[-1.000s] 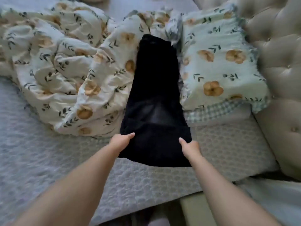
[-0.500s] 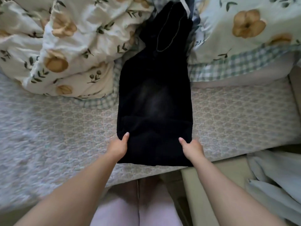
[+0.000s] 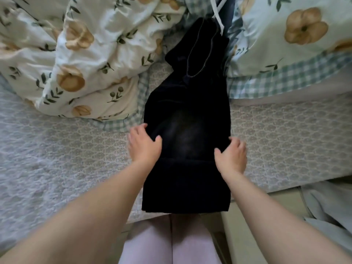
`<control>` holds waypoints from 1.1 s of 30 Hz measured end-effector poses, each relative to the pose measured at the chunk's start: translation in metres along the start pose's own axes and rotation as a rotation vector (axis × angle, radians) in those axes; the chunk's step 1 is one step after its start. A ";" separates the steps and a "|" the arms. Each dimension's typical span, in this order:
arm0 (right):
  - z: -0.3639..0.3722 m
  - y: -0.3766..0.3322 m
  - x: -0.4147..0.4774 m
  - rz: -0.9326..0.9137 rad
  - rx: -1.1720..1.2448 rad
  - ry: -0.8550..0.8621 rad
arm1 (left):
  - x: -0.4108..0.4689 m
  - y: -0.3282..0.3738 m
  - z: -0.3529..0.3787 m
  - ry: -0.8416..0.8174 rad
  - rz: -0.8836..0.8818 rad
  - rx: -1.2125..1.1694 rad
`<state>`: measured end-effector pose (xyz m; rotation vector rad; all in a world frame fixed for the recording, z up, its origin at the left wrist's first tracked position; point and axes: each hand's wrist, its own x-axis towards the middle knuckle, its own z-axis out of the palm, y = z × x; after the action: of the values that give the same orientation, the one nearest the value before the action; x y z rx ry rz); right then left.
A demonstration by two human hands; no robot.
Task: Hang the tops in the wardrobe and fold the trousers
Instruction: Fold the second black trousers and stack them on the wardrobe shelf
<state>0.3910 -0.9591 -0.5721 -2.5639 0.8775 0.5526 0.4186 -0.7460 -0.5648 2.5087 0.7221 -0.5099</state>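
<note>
I judged the folding step to be in hand. The black trousers (image 3: pixel 187 134) lay lengthwise on the bed (image 3: pixel 57 159), running from the near edge at 6 o'clock up to 12 o'clock, where the far end sat wedged between the floral duvet (image 3: pixel 76 63) at 10 o'clock and the pillow (image 3: pixel 295 44) at 2 o'clock. A crease crossed the cloth just below the hands.

The left hand (image 3: pixel 143 144) held the 9 o'clock edge at mid-length, thumb on top and fingers (image 3: pixel 137 131) curled round the hem. The right hand (image 3: pixel 231 155) gripped the 3 o'clock edge the same way, as far as I could tell.

No top was in either hand, so hanging looked not yet begun. The next move, I reckoned, called for lifting both edges together and keeping them level, so the soft cloth would fold square.
</note>
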 end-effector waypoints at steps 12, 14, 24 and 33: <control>-0.019 -0.157 0.097 -0.173 -0.007 0.110 | 0.141 0.135 -0.004 -0.387 -0.198 -0.912; -0.014 -0.158 0.104 -0.209 0.074 0.121 | 0.149 0.146 0.002 -0.444 -0.312 -1.090; -0.088 -0.224 0.113 -0.113 0.842 0.123 | 0.167 0.209 -0.085 -0.456 0.004 -1.022; -0.095 -0.295 0.142 -0.406 0.469 -0.502 | 0.211 0.199 -0.148 0.282 0.228 -0.409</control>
<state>0.7061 -0.8565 -0.4941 -1.9632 0.2577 0.7155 0.7313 -0.7323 -0.4756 2.2506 0.5601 0.0718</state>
